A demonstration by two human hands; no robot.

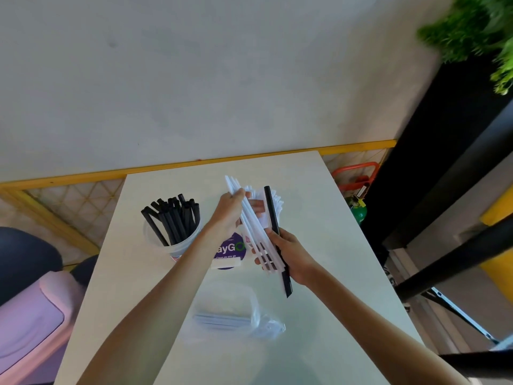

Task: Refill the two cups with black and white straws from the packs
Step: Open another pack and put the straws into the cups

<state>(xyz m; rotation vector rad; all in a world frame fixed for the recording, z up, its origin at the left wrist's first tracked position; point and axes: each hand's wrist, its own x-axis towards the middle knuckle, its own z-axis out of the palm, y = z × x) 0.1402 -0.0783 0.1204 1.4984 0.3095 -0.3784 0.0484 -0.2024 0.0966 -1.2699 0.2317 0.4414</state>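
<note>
Table (pixel 327 232): right grip (pixel 291 254) clasps white straws (pixel 251 226), black straw (pixel 270 207); left grip (pixel 229 209) pinches upper ends

Beyond the left hand (pixel 229 211) we see a plain grey wall (pixel 194 65) edged by a yellow rail (pixel 83 178). Right of the right hand (pixel 291 257) stands a black planter (pixel 444 129) with green foliage (pixel 472 29); a white table (pixel 333 245) lies beneath both.

Reaching forward with both bare forearms, converging. Gripping with right hand (pixel 291 257), fingers curled round a bundle of thin white plastic straws (pixel 252 226); pinching its upper part with left hand (pixel 229 211).
</note>
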